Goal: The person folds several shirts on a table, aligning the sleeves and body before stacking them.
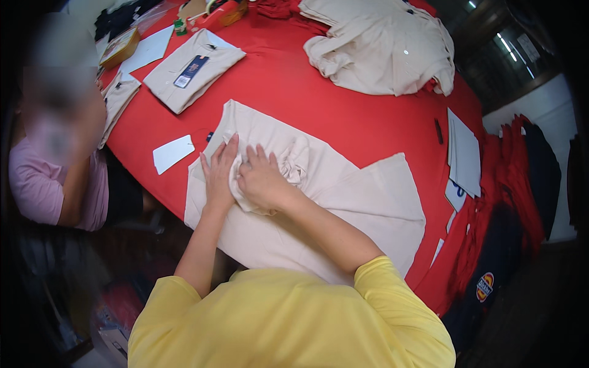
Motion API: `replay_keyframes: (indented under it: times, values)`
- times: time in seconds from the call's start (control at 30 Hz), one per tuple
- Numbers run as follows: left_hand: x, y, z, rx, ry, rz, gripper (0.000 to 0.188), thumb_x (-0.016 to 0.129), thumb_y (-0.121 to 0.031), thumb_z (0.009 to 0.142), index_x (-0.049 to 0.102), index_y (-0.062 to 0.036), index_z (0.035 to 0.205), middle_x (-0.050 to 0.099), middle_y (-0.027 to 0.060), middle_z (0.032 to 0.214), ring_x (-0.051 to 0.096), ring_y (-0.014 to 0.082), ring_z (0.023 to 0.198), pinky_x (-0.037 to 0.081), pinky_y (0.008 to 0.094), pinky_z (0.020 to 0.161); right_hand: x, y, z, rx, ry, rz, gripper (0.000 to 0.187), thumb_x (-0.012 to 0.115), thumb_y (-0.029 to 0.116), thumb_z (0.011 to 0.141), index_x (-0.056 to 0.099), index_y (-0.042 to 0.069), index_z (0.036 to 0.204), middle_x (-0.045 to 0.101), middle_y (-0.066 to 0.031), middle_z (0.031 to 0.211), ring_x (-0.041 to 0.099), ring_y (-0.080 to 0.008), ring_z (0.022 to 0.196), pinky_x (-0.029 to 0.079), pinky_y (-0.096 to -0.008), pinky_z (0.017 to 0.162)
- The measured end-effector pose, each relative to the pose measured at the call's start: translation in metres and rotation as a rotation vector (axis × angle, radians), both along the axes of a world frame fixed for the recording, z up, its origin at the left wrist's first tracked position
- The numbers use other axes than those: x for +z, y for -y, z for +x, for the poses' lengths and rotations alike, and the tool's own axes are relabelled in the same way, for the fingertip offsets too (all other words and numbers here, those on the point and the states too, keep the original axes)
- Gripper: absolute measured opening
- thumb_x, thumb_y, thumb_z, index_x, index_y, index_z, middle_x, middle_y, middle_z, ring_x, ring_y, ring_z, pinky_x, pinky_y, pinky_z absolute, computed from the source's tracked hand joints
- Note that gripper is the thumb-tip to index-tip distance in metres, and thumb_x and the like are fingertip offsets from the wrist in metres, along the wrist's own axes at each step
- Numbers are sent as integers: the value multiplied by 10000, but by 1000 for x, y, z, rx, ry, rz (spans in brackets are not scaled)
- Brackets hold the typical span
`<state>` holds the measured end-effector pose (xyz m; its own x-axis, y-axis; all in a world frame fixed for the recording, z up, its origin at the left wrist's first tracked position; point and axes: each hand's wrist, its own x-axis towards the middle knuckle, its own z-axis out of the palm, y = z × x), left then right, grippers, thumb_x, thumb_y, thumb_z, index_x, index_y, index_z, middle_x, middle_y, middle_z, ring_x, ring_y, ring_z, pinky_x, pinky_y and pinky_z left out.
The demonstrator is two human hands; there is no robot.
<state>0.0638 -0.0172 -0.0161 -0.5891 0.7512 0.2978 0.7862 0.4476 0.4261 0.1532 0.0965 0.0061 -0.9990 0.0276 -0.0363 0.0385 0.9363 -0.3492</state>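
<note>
A beige shirt-like garment (319, 175) lies spread on the red-covered table in front of me, one sleeve (386, 196) stretched out to the right. My left hand (219, 175) rests on its left part, fingers extended over the cloth. Close beside it, my right hand (262, 178) presses on the same garment with its fingers apart and slightly bent. Some cloth is bunched (296, 161) just right of that hand, and a fold runs beneath both palms. A white tag (173, 153) with a dark string lies left of the garment.
A folded beige garment (196, 70) with a dark hang tag sits at the far left, a beige heap (380, 52) at the far right. White cards (464, 153) lie near the right edge, where red and dark clothes (491, 245) hang. Someone in pink (46, 184) sits left.
</note>
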Motion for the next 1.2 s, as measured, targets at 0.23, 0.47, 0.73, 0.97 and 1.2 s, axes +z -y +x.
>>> replay_keyframes:
  times: [0.23, 0.47, 0.73, 0.97, 1.2]
  values:
    - [4, 13, 2, 37, -99, -5, 535, 601, -152, 774, 586, -293, 1290, 476, 56, 1204, 431, 253, 1225, 124, 615, 1125, 113, -65, 88, -48, 75, -499, 313, 558, 131, 867, 647, 83, 1164, 668, -152, 1096, 653, -292, 955, 501, -363, 841]
    - [-1, -1, 7, 20, -101, 27, 460, 594, -127, 795, 652, -318, 1209, 489, 50, 1201, 432, 252, 1233, 135, 580, 1138, 25, -209, 264, -881, -186, 362, 206, 562, 65, 838, 629, 65, 1033, 595, -110, 1062, 493, -327, 1109, 400, -447, 927]
    - [3, 3, 10, 44, -84, 8, 439, 577, -140, 821, 643, -275, 1234, 494, 67, 1221, 417, 258, 1256, 123, 551, 1147, 58, -68, 394, -1200, -139, 218, 156, 571, -23, 744, 547, 31, 888, 533, -124, 948, 487, -319, 959, 387, -440, 886]
    - [10, 9, 1, -72, -15, -82, 562, 636, -199, 792, 542, -252, 1343, 434, 91, 1315, 393, 283, 1291, 96, 598, 1132, 24, -51, 377, -1286, -366, 64, 325, 496, -15, 877, 581, 22, 1188, 510, -139, 1325, 418, -322, 1278, 330, -405, 1082]
    - [19, 23, -15, -238, 109, -145, 684, 697, -177, 750, 479, -234, 1396, 381, 93, 1418, 332, 300, 1362, 87, 609, 1130, -31, -129, 344, -1212, -194, 593, 450, 444, 306, 987, 480, 45, 1352, 403, -141, 1452, 350, -310, 1351, 214, -497, 1131]
